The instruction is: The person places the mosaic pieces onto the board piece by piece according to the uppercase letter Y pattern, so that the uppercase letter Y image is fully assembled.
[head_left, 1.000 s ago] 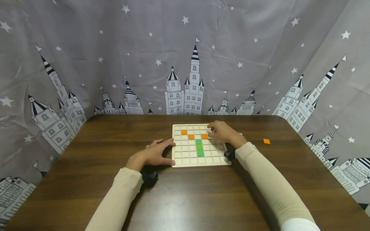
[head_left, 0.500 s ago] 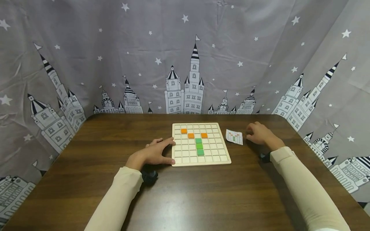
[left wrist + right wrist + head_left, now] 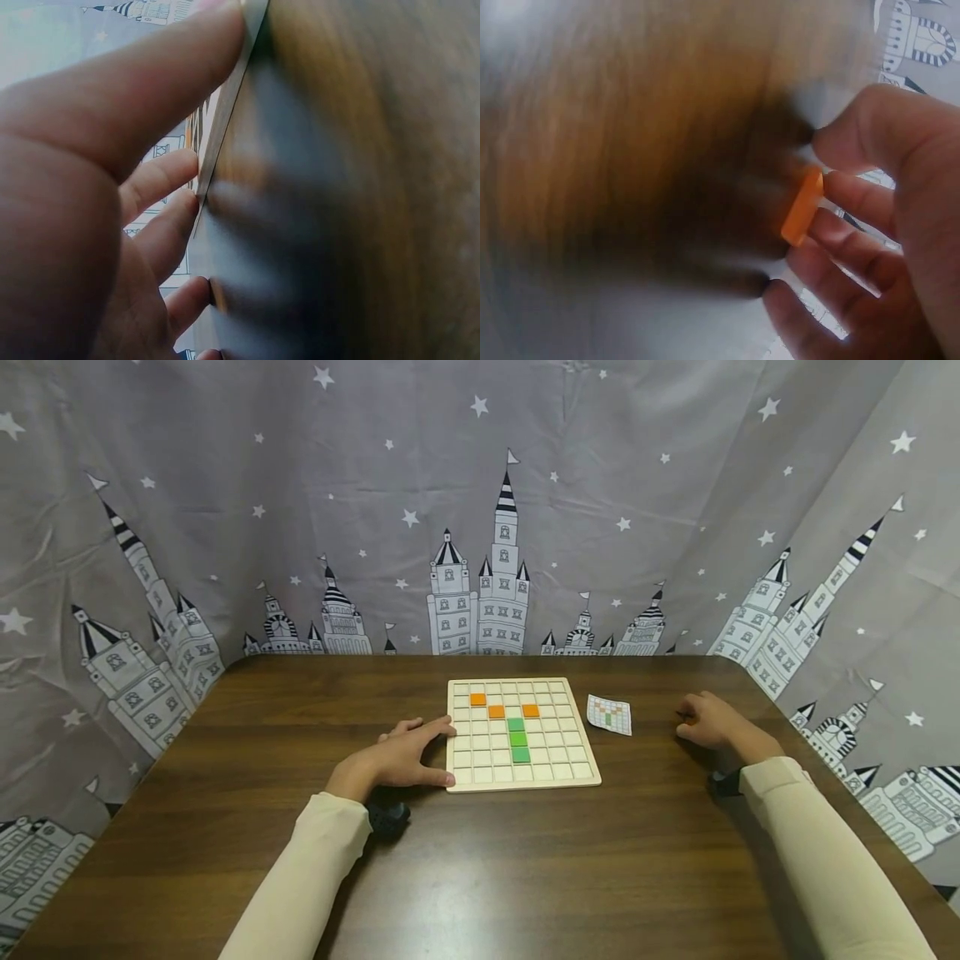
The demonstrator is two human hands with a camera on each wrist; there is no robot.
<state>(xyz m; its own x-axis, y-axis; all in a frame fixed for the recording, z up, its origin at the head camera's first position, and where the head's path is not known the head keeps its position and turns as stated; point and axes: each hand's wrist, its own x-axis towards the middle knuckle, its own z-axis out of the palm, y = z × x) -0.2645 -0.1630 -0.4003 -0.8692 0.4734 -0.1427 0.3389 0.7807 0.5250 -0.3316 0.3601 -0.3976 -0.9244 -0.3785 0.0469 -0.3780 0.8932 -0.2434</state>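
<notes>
A pale wooden grid board (image 3: 551,752) lies on the table, holding three orange tiles (image 3: 497,712) and three green tiles (image 3: 518,739) in its squares. My left hand (image 3: 401,758) rests at the board's left edge, thumb near the front corner and the other fingers spread farther back; the left wrist view shows thumb and fingertips along that edge. Over to the right, my right hand (image 3: 716,724) is low over the table. A loose orange tile (image 3: 804,206) shows at its fingertips in the right wrist view, with the thumb apart from it. The hand hides this tile in the head view.
Between the board and my right hand lies a small white card (image 3: 609,715) printed with a coloured grid pattern. The brown wooden table (image 3: 480,877) ends at a grey curtain (image 3: 315,527) with castles and stars, hanging behind and along the sides.
My right hand has moved right from the board's far right part, past the card, to the loose orange tile. The card has come fully into view. My left hand has stayed put.
</notes>
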